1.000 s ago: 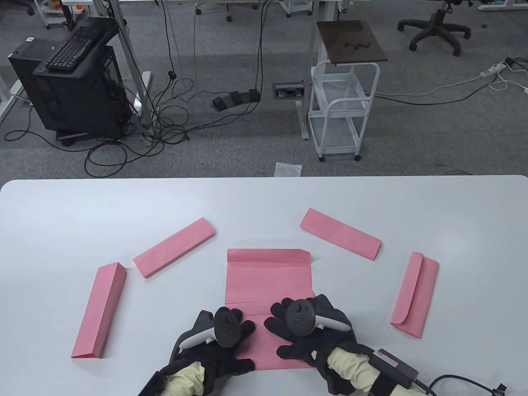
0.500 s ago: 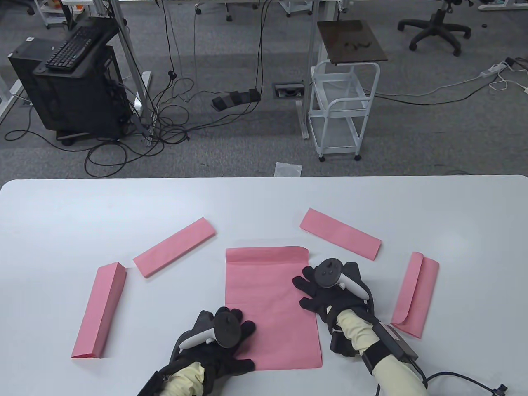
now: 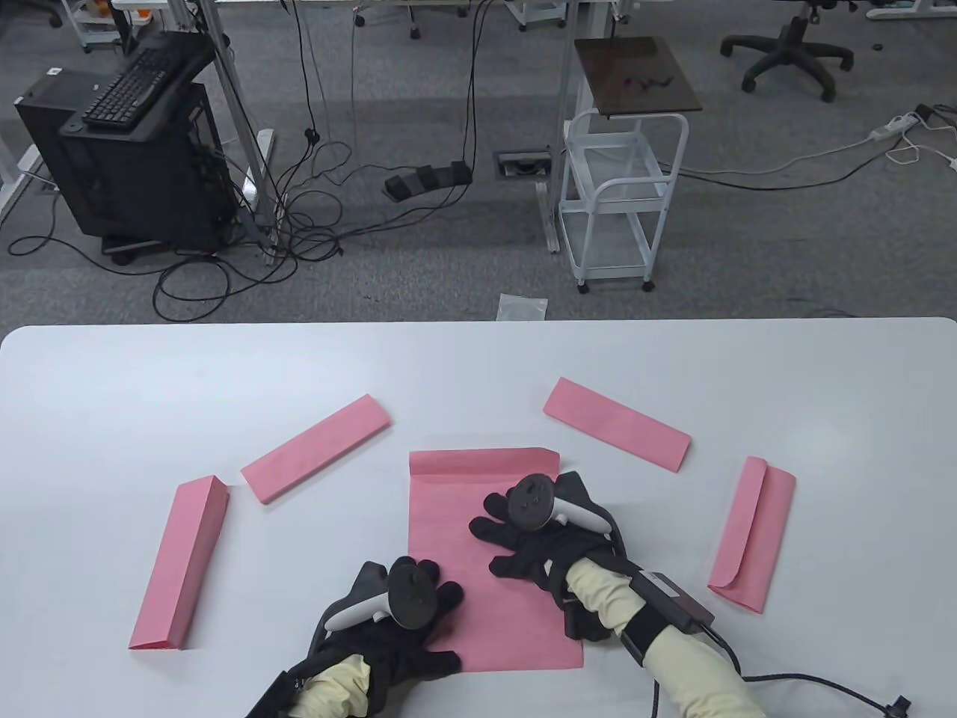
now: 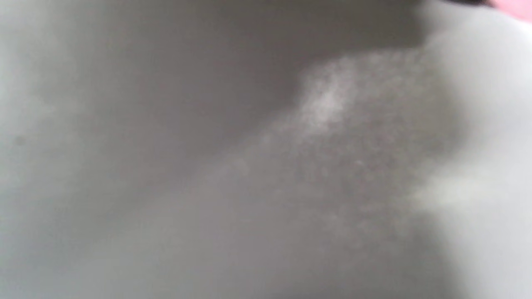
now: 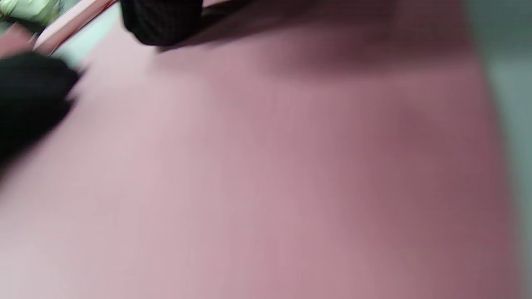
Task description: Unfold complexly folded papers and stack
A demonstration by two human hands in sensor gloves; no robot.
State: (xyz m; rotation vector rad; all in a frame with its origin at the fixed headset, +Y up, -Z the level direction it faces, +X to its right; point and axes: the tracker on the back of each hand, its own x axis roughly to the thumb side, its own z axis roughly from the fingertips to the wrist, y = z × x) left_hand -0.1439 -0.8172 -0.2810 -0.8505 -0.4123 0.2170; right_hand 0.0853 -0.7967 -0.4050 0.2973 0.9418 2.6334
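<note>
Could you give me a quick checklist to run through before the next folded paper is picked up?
1. Unfolded sheet lies flat on the table: ok, though a narrow strip at its far edge looks folded over.
2. Left hand rests on its near left corner: ok.
3. Right hand lies spread on the sheet: ok.
4. Four folded papers remain, nearest the right hand one at: ok.
5. Creases pressed out: cannot tell.

White counter (image 3: 149, 374); beyond it grey carpet, white wire cart (image 3: 624, 202), black computer stand with keyboard (image 3: 131, 82), office chair (image 3: 789, 48), floor cables (image 3: 299, 217).
</note>
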